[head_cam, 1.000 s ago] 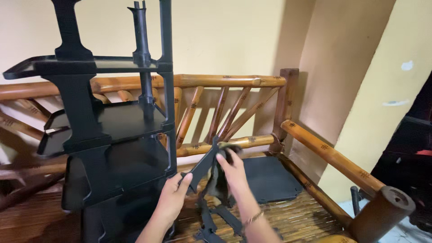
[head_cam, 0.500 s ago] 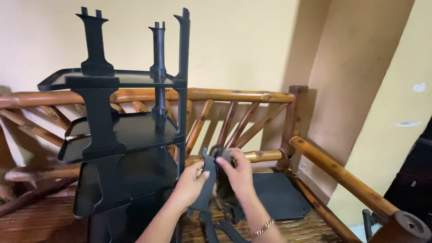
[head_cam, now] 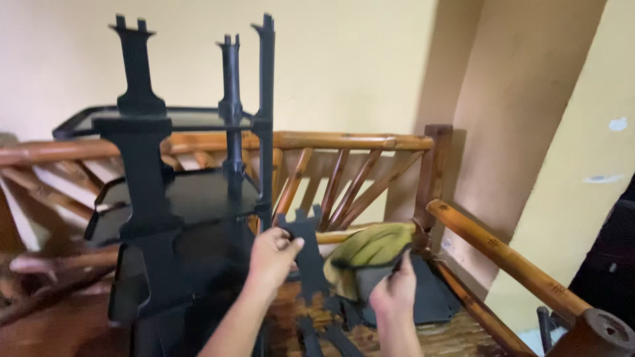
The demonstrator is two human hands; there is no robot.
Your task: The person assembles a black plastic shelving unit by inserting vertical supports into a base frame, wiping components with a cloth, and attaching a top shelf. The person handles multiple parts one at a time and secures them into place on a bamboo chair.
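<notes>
L hand (head_cam: 272, 254) fingers gripping black upright panel (head_cam: 309, 251), R hand (head_cam: 395, 294) fingers clutching yellow-green cloth (head_cam: 370, 251)

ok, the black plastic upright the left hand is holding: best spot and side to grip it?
Grip the black upright piece on its narrow shaft just under the notched top, coming from the left as the left hand does. It stands upright and flat, so its thin edges suit a pinch. The right hand holds a yellow-green cloth.

Both forearms are bare, no sleeves, left hand (head_cam: 271, 256) and right hand (head_cam: 395, 295) ungloved.
</notes>
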